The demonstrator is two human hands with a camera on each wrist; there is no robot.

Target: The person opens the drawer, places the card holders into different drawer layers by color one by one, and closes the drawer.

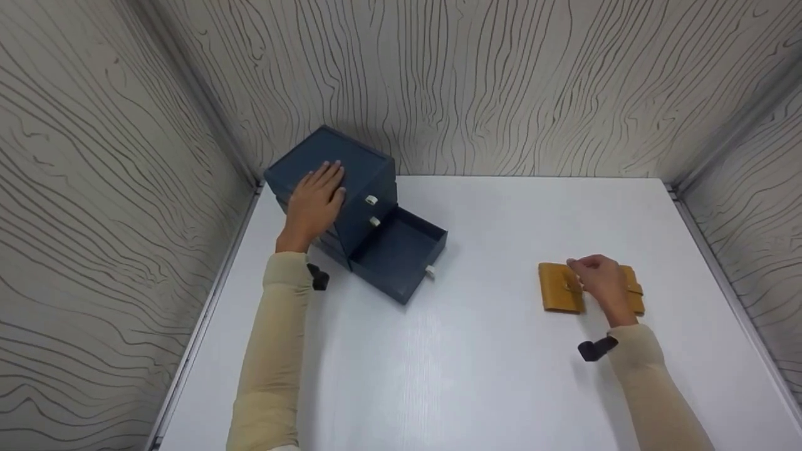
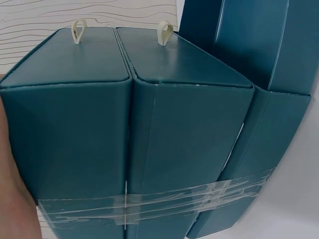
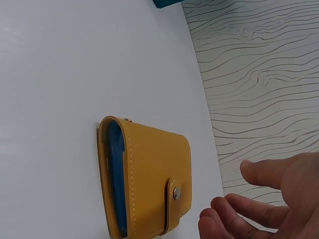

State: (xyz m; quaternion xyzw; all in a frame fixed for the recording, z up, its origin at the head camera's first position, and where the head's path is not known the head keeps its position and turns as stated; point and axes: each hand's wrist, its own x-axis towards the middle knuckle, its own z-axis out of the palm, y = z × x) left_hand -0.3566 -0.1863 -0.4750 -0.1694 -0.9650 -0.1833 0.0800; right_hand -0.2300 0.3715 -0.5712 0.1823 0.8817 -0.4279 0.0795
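My left hand (image 1: 316, 203) rests with fingers extended on top of a dark blue-green three-drawer box (image 1: 338, 160). The bottom drawer (image 1: 398, 254) is pulled out, its inside showing bare; both upper drawers are closed. Above two mustard-yellow wallets hovers my right hand (image 1: 601, 279), thumb apart from loosely bent fingers, holding nothing. One wallet (image 1: 559, 291) lies to its left, and the other wallet (image 1: 634, 291) is partly hidden behind the hand. In the right wrist view, a wallet (image 3: 154, 174) has a snap strap and a blue inside, with my fingertips (image 3: 219, 204) beside it.
Small cream loop tabs (image 1: 371, 200) stick out from the drawer fronts. Clear tape (image 2: 164, 204) runs across the box's side. The white table (image 1: 476, 376) is bounded by wood-grain patterned panels (image 1: 476, 88) at the back and both sides.
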